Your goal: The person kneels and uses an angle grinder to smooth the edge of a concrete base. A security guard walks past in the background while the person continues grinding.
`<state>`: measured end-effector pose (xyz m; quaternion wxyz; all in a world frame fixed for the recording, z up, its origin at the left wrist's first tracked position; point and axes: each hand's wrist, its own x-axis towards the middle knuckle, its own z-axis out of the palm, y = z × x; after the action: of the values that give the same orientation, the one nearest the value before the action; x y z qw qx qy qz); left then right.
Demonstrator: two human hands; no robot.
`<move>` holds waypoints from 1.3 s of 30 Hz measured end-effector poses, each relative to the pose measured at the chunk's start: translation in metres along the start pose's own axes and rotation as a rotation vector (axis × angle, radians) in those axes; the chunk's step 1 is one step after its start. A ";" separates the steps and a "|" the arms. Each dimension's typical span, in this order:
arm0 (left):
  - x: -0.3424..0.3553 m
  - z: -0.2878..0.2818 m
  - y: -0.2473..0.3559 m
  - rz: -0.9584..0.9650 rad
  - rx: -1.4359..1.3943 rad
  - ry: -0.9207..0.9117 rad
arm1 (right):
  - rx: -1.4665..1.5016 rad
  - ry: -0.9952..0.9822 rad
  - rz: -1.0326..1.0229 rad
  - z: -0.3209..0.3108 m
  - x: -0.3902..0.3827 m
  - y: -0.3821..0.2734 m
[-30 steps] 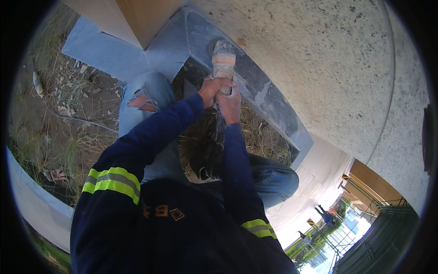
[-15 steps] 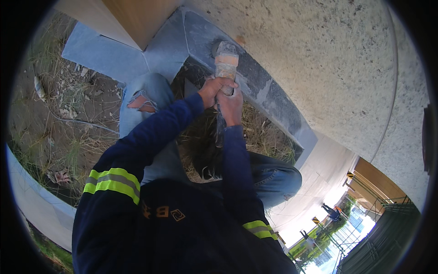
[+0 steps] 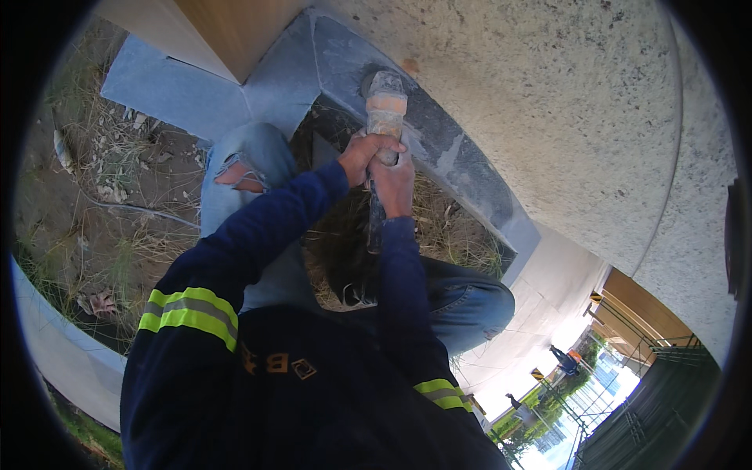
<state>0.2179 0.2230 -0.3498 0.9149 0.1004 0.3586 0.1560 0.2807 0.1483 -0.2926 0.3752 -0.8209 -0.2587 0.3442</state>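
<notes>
A dusty angle grinder (image 3: 385, 117) is gripped in both my hands, its head against the dark grey stone slab (image 3: 458, 160) along the wall. My left hand (image 3: 362, 155) wraps round the grinder's body, thumb lying across it. Just below and to the right, my right hand (image 3: 395, 186) is closed on the lower end of the same tool. A dark shaft-like part extends beneath the hands toward my legs. The disc is mostly hidden behind the tool's head.
Lighter grey slabs (image 3: 176, 82) meet a pale boxy column (image 3: 211, 35) at upper left. A speckled stone wall (image 3: 548, 102) rises at right, with a cable along it. Dry grass, rubble and a cord (image 3: 141, 208) lie on soil at left. Two people are far off at lower right.
The view has shifted slightly. Both hands keep their grip on the grinder, whose head remains at nearly the same spot on the slab.
</notes>
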 end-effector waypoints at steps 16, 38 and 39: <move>-0.009 -0.003 0.004 -0.054 0.050 0.005 | 0.028 -0.009 0.035 0.004 -0.008 0.000; -0.008 -0.012 0.013 0.030 0.009 0.062 | -0.077 -0.018 -0.162 0.018 0.005 0.005; -0.008 -0.014 0.015 0.036 0.018 0.045 | -0.047 -0.019 -0.105 0.017 0.001 0.002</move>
<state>0.1996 0.2350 -0.3510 0.9027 0.1114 0.3787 0.1713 0.2686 0.1559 -0.3028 0.3708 -0.8115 -0.3128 0.3257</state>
